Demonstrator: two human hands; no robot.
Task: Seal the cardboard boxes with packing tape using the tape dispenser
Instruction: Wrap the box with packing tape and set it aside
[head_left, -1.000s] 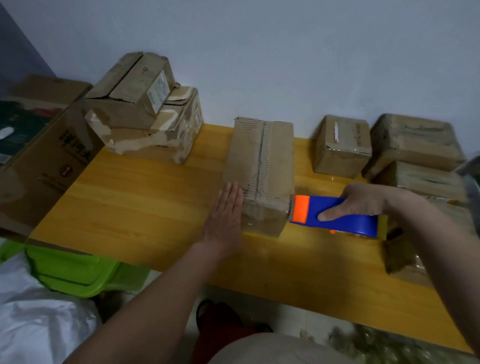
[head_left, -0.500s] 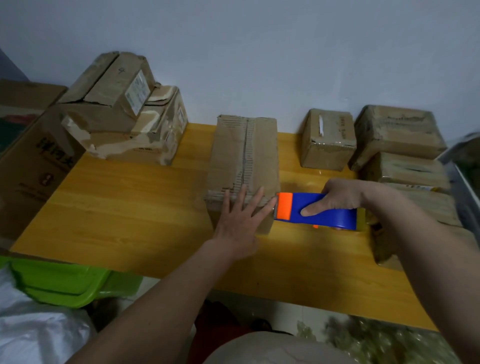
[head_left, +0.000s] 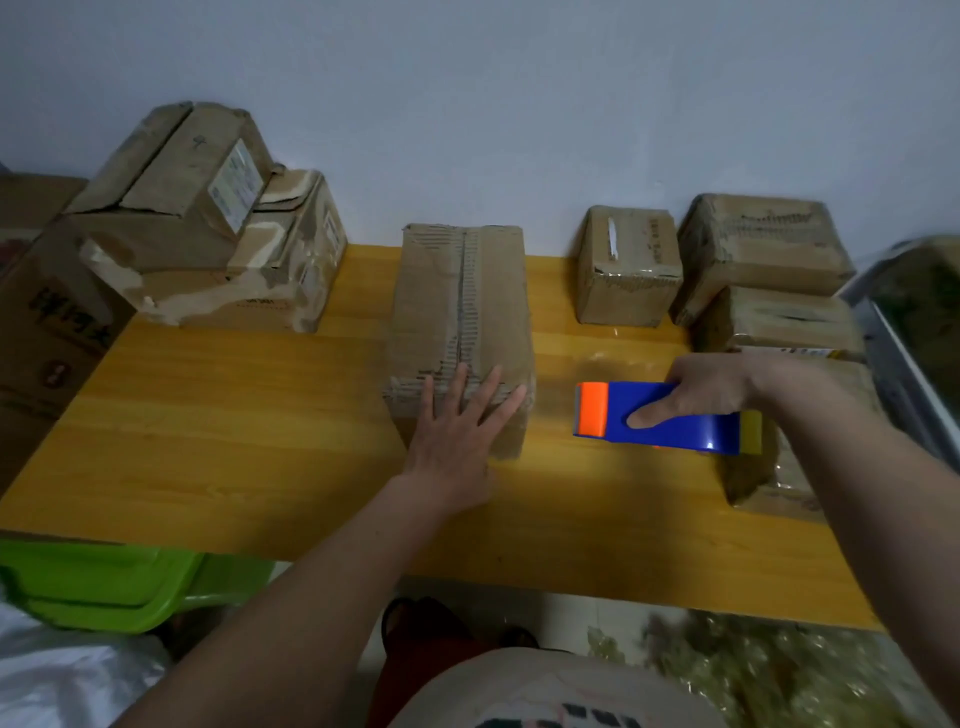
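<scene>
From the head camera: the left hand (head_left: 457, 431) lies flat, fingers (head_left: 496, 387) spread, steadying the near end of the cardboard box (head_left: 462, 322) mid-desk. The right hand (head_left: 711, 387) wraps the tape dispenser (head_left: 660, 418) just beside it, likely ready to tape. The yellow wooden desk (head_left: 234, 441) meets a pale wall; more boxes (head_left: 631, 265) line the back.

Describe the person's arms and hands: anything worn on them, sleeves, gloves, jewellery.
Both arms come in bare from the bottom of the view, with no sleeve showing on either forearm. The left hand and the right hand are ungloved. No ring, watch or bracelet can be seen on the fingers or wrists that show. Any sleeve would sit higher up, out of view.
</scene>
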